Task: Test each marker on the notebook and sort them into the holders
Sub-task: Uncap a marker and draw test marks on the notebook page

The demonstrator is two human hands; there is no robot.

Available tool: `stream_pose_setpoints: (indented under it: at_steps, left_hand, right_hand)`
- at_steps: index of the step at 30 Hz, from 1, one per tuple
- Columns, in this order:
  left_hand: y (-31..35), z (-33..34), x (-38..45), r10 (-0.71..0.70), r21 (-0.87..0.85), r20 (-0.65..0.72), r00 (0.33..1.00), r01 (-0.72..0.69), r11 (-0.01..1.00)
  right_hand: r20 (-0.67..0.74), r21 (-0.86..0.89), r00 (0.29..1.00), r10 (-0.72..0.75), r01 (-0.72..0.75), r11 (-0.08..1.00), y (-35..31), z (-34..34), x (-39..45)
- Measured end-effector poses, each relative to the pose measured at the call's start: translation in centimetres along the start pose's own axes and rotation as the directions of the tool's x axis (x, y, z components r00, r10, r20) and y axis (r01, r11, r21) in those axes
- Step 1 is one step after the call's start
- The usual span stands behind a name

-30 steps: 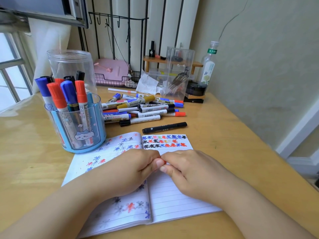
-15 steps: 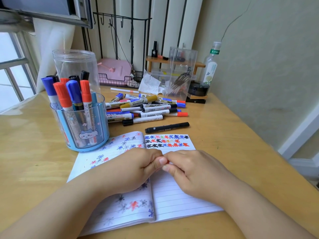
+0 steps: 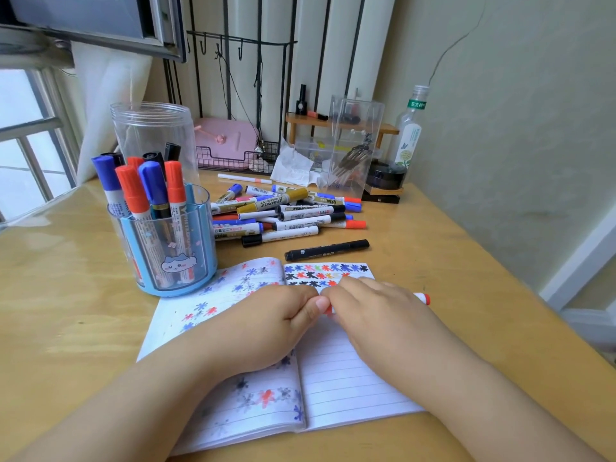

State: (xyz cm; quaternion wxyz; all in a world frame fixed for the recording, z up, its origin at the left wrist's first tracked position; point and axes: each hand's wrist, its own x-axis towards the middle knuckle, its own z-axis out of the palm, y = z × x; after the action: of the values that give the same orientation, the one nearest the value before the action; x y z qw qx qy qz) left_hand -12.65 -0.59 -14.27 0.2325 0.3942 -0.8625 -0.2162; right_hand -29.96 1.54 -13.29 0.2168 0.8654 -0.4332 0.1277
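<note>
An open lined notebook [image 3: 346, 378] lies on the desk, its pages dotted with red, blue and black star marks. Above it my right hand [image 3: 376, 315] grips a red marker [image 3: 422, 298] whose red end sticks out to the right. My left hand [image 3: 276, 325] is curled around the marker's other end, where a bit of red shows between the two thumbs. A blue holder [image 3: 186, 261] with several red and blue markers stands at the left, with a clear jar [image 3: 156, 135] holding black markers behind it. A pile of markers [image 3: 286, 211] lies beyond the notebook.
A single black marker [image 3: 326, 251] lies just above the notebook. At the back stand a clear acrylic box [image 3: 353, 145], a glass bottle [image 3: 410, 128], a pink case in a wire tray [image 3: 226, 141] and crumpled tissue [image 3: 293, 165]. The wall runs along the right.
The hands have shifted up the page. The marker's red end now shows to the right of my right hand. The camera has tilted slightly.
</note>
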Motion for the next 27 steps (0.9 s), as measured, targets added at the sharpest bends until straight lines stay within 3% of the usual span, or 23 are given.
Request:
stream_pose_setpoints:
  at_steps: [5, 9, 11, 15, 19, 21, 23, 27]
  left_hand:
    - [0.4, -0.4, -0.1, -0.004, -0.074, -0.052, 0.999, 0.001, 0.997]
    - [0.0, -0.1, -0.2, 0.133, 0.077, -0.109, 0.985, -0.125, 0.989]
    - [0.0, 0.0, -0.2, 0.148, 0.086, -0.075, 0.986, -0.142, 0.986]
    - [-0.1, 0.1, -0.1, 0.127, 0.033, -0.075, 0.989, -0.125, 0.992]
    - [-0.2, 0.1, 0.0, 0.163, 0.030, -0.043, 0.986, -0.162, 0.986]
    - [-0.1, 0.1, -0.1, 0.187, 0.025, -0.023, 0.982, -0.187, 0.982]
    - [-0.1, 0.1, -0.1, 0.191, 0.022, -0.028, 0.981, -0.191, 0.981]
    - [-0.1, 0.0, 0.0, 0.159, 0.020, -0.037, 0.987, -0.158, 0.987]
  right_hand:
    - [0.002, 0.035, 1.000, -0.019, 0.018, 0.999, 0.4, -1.3, 0.4]
    - [0.269, 0.246, 0.963, 0.013, -0.081, 0.966, 1.2, -2.2, 0.8]
    - [0.321, 0.348, 0.947, -0.015, -0.103, 0.932, 1.4, -2.1, 0.8]
    - [0.219, 0.303, 0.975, 0.042, -0.109, 0.947, 0.6, -2.4, 0.4]
    - [0.067, 0.126, 0.996, 0.054, -0.062, 0.990, -0.2, -1.7, -0.5]
    - [0.083, 0.152, 0.996, 0.016, -0.028, 0.988, 0.0, -1.3, -0.8]
    - [0.209, 0.248, 0.978, 0.021, -0.074, 0.966, 0.5, -1.9, -0.6]
    - [0.273, 0.242, 0.962, 0.014, -0.083, 0.967, 1.3, -2.5, -0.3]
